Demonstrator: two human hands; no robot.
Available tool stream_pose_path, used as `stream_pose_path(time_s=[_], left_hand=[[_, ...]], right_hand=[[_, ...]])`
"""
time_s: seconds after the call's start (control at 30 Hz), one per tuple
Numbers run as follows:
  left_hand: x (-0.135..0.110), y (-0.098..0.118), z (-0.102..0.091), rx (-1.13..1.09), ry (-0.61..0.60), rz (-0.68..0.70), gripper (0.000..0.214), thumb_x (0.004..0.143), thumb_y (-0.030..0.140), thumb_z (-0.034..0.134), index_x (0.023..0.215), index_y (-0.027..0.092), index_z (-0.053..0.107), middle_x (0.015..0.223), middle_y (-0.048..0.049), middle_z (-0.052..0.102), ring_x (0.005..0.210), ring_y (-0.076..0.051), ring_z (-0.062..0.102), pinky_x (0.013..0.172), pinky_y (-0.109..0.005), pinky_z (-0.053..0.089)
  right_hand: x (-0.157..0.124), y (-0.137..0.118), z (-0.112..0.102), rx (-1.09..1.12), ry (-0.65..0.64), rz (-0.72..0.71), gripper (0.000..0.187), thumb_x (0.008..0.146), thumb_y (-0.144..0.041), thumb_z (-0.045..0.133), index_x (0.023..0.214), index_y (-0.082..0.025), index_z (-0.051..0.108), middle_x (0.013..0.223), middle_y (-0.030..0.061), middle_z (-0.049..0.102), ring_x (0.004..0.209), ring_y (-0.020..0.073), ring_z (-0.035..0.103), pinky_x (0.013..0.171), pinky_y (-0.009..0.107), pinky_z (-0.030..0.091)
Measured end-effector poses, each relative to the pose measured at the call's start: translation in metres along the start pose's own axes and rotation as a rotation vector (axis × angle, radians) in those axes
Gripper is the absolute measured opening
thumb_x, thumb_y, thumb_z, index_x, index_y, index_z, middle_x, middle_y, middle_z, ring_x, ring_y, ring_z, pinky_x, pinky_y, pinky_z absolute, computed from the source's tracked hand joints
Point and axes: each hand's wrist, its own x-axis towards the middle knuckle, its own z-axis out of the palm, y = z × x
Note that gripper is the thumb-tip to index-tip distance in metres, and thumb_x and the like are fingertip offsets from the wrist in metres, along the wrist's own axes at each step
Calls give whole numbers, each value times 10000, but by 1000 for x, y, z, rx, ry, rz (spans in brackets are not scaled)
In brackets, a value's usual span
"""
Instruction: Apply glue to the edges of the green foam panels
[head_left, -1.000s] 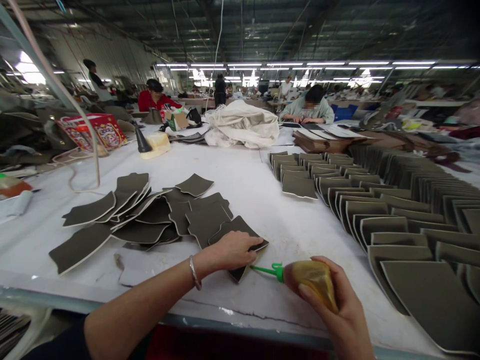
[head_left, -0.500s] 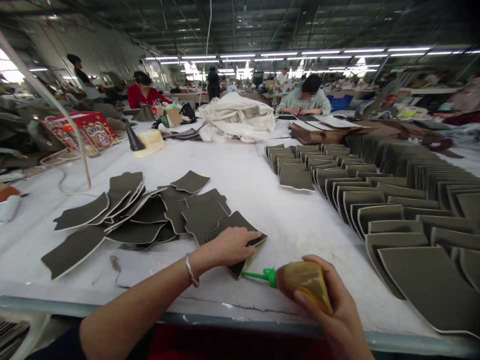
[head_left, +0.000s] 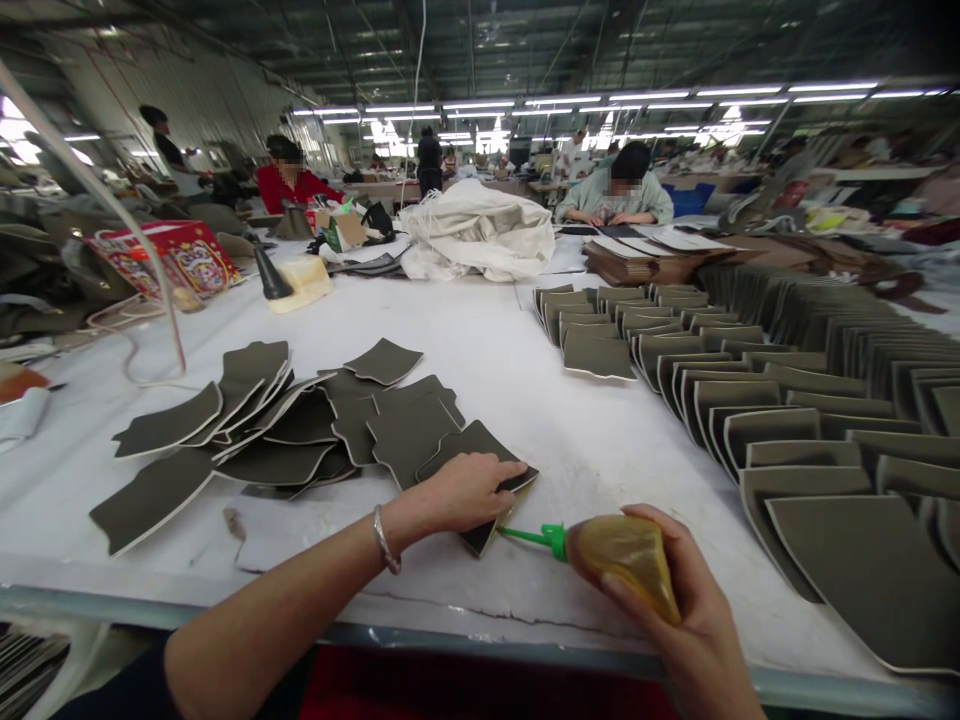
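Amber bottle (head_left: 626, 562): tilted, over the front of the desk (head_left: 495, 350), green nozzle (head_left: 553, 540) pointing left
Right hand (head_left: 694, 605): fingers wrapped round the bottle, thumb along its near side
Left hand (head_left: 469, 492): laid over a dark panel (head_left: 478, 440), index straight out toward its right corner; whether the other fingers grip anything, cannot tell; bracelet (head_left: 386, 540) at the wrist
Panel: thin, pale-edged, lapping the right end of the heap (head_left: 277, 467); nozzle tip close to its near right edge, touching or just short, cannot tell
Heap: loose panels, overlapping at various angles
Rows (head_left: 780, 430): similar panels, overlapped in lines along the right of the desk
Far part of desk: white sack (head_left: 480, 230) in the middle; black cone (head_left: 271, 275) nearer the left, beside a red bag (head_left: 180, 260)
Background: person in red (head_left: 292, 190), another in pale green (head_left: 619, 200), head bent
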Motion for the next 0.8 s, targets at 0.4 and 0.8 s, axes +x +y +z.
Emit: stream_pose_path(time_s=[0.4, 0.8], left_hand=[[0, -1, 1, -35, -6, 14, 534, 883, 291, 411, 1409, 235, 486, 1097, -101, 681, 966, -287, 653, 837, -381, 503], [2, -2, 2, -50, -14, 15, 534, 884, 299, 431, 1411, 231, 483, 1136, -101, 675, 997, -284, 647, 863, -384, 498]], right_hand=[[1, 8, -2, 4, -105, -17, 553, 748, -510, 734, 1205, -283, 521, 1136, 13, 577, 999, 215, 581, 852, 255, 467], [5, 13, -5, -13, -122, -43, 536, 764, -496, 728, 1214, -289, 524, 1163, 11, 577, 1037, 218, 574, 883, 264, 458]])
